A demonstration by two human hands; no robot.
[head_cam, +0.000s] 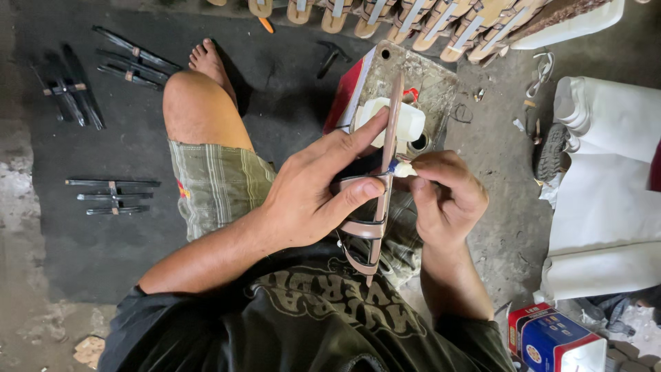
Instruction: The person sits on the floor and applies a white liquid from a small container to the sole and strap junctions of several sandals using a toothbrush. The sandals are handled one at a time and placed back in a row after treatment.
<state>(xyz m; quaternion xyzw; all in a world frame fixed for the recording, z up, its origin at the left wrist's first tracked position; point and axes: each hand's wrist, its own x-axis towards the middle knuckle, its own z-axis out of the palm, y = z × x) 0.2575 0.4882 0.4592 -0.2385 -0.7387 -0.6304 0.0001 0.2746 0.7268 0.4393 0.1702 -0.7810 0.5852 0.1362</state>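
My left hand [313,193] grips a brown sandal strap piece [382,186], a long thin band with cross loops held upright in front of my chest. The thumb and fingers pinch it from the left. My right hand [444,196] holds a small white glue tube or applicator [405,169] with its blue-tipped nozzle touching the strap's edge. Just beyond the hands, a white plastic container [406,120] sits on a worn metal tin [427,83].
My bare knee [196,103] and foot [206,58] rest on the dark floor. Bundles of black straps [113,196] lie at left. A row of sandals [413,17] lines the top. White sheet rolls [609,186] are at right, a red-and-blue tin [551,341] at bottom right.
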